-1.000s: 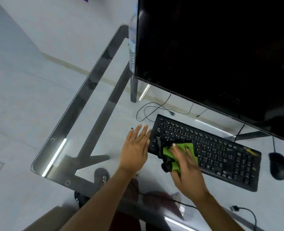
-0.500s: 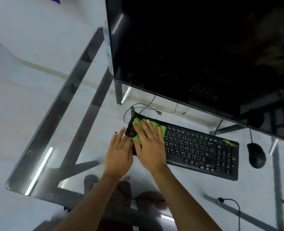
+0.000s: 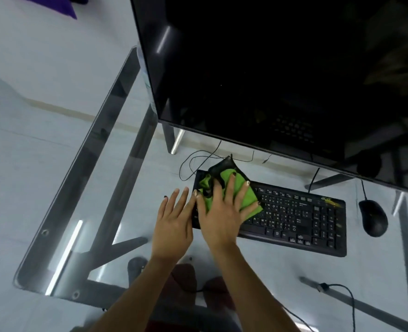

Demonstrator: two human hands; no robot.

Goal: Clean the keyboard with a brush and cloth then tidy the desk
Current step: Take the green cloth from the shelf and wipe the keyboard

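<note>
Now at the far-left corner of the keyboard, the right hand presses the green cloth flat with fingers spread, having swept up from the near edge a second ago. Left hand rests open on the glass surface, steadying the keyboard's end; wiping likely continues rightward.

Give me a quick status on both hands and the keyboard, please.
Right hand flat, pressing green cloth on keyboard left end. Left hand open, steadying keyboard's left edge. Mouse off right; nothing blocking.
</note>
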